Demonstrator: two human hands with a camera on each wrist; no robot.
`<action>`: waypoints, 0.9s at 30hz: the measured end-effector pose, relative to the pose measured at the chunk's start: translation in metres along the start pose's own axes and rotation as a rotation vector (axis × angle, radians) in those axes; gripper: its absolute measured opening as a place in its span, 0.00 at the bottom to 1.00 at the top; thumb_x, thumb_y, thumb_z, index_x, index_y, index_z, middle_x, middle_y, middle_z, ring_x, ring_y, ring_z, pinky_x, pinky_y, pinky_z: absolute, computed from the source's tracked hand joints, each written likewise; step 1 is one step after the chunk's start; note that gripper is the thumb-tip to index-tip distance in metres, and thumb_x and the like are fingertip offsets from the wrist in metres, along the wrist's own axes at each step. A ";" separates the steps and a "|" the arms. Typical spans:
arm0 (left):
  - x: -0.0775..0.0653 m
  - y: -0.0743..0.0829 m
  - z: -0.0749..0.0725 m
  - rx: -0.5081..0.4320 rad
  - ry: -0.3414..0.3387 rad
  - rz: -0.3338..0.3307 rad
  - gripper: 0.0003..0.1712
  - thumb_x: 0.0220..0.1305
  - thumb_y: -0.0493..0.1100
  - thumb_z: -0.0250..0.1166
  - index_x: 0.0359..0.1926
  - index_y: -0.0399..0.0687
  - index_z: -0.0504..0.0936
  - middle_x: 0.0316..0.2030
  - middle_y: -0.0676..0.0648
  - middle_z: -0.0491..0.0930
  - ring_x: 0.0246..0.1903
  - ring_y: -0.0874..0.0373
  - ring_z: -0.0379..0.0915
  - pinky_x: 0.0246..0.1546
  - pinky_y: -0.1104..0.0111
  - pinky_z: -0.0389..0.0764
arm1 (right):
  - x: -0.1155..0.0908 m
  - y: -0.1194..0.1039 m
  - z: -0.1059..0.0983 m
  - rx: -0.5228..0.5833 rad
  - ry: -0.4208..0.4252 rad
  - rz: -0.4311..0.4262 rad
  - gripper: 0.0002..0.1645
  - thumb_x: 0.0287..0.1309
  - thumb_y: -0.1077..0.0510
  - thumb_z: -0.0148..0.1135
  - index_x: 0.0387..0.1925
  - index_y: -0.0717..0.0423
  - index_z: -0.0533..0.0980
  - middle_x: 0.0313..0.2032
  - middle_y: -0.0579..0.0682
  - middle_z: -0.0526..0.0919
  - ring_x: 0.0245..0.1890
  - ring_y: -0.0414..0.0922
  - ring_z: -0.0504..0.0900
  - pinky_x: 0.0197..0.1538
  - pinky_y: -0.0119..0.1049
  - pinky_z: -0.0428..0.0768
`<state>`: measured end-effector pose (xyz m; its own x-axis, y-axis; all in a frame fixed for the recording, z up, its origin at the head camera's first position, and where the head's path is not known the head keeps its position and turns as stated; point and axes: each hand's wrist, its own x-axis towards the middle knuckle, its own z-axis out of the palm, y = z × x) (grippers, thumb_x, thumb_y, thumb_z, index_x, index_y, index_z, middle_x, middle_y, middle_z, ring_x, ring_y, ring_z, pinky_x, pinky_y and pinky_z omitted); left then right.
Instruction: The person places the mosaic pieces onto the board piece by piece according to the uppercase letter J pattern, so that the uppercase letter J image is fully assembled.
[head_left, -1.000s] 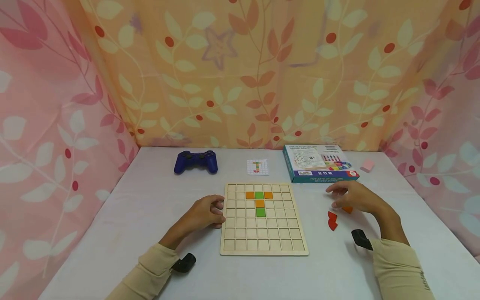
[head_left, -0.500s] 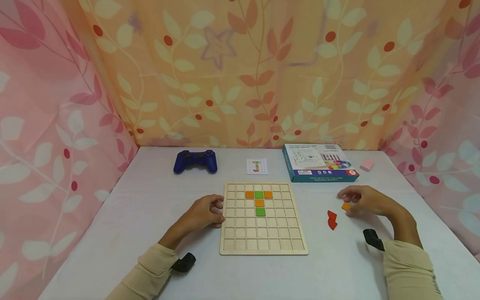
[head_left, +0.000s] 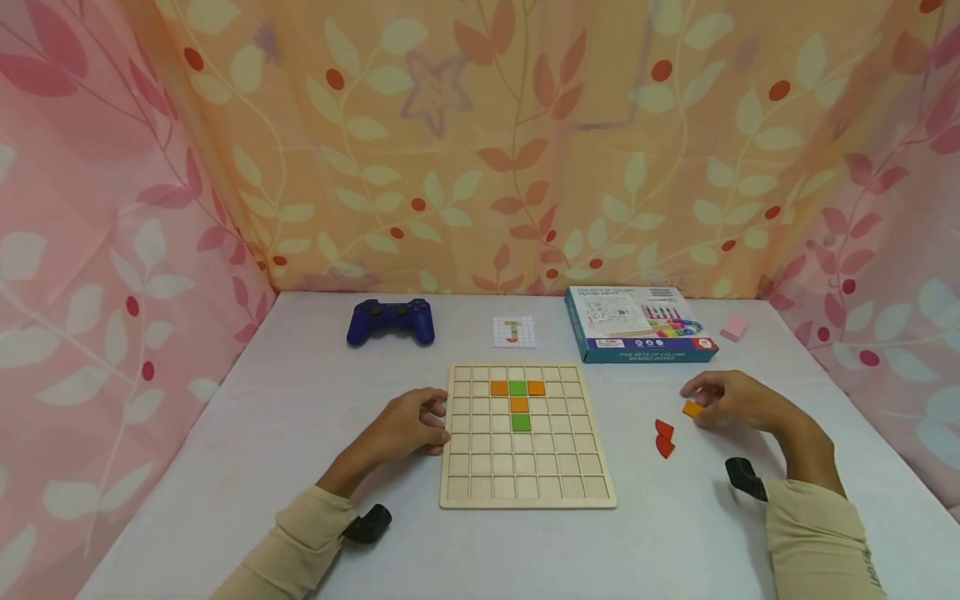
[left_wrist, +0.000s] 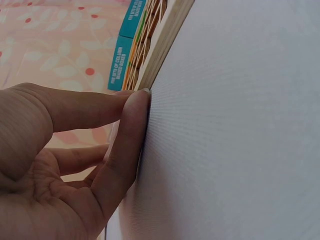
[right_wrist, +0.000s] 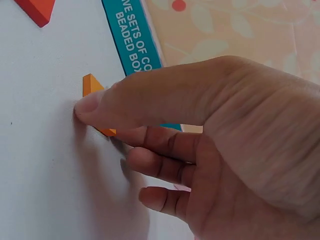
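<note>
So there's a pale wooden grid board bottom-centre, left hand touching its edge, thumb and fingers spread apart. Far right, the right hand is pinching an orange square tile, thumb against fingers, near two red wedge pieces.

Right fingers on orange tile
</note>
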<state>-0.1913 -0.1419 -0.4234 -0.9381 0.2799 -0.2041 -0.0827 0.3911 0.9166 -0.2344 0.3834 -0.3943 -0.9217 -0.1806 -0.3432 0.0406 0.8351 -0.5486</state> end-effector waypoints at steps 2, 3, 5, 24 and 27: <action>0.000 0.000 0.000 0.001 -0.001 0.002 0.39 0.60 0.25 0.73 0.72 0.29 0.71 0.56 0.37 0.78 0.44 0.54 0.82 0.38 0.64 0.93 | 0.001 -0.001 0.000 0.004 0.001 0.003 0.30 0.57 0.58 0.77 0.59 0.64 0.80 0.42 0.54 0.80 0.47 0.52 0.76 0.45 0.34 0.82; 0.000 0.000 0.000 0.001 -0.002 0.004 0.39 0.60 0.25 0.73 0.72 0.29 0.71 0.56 0.37 0.78 0.44 0.55 0.82 0.38 0.64 0.93 | 0.001 -0.001 0.000 0.006 0.004 0.003 0.30 0.57 0.58 0.77 0.59 0.64 0.80 0.42 0.55 0.81 0.47 0.52 0.76 0.46 0.34 0.83; 0.000 0.000 0.000 -0.002 -0.001 0.005 0.39 0.60 0.25 0.73 0.72 0.29 0.71 0.56 0.37 0.78 0.44 0.55 0.82 0.38 0.63 0.93 | 0.002 -0.004 0.001 0.009 0.014 0.000 0.30 0.57 0.56 0.77 0.59 0.65 0.80 0.44 0.54 0.82 0.48 0.52 0.77 0.47 0.35 0.83; 0.000 0.000 0.000 0.005 0.003 0.011 0.39 0.60 0.25 0.73 0.71 0.29 0.71 0.55 0.37 0.78 0.44 0.55 0.82 0.38 0.64 0.93 | 0.009 -0.070 0.031 -0.002 0.022 -0.198 0.23 0.56 0.54 0.76 0.53 0.57 0.86 0.41 0.49 0.84 0.43 0.49 0.76 0.36 0.33 0.80; 0.000 0.000 0.001 0.009 0.009 0.007 0.39 0.59 0.25 0.73 0.71 0.29 0.72 0.55 0.37 0.78 0.43 0.55 0.82 0.37 0.64 0.93 | 0.010 -0.082 0.038 -0.012 0.020 -0.213 0.22 0.55 0.53 0.76 0.52 0.54 0.86 0.41 0.49 0.83 0.44 0.49 0.76 0.34 0.34 0.83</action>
<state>-0.1910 -0.1416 -0.4239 -0.9415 0.2753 -0.1943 -0.0727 0.3973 0.9148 -0.2326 0.2935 -0.3819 -0.9164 -0.3434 -0.2056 -0.1602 0.7855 -0.5978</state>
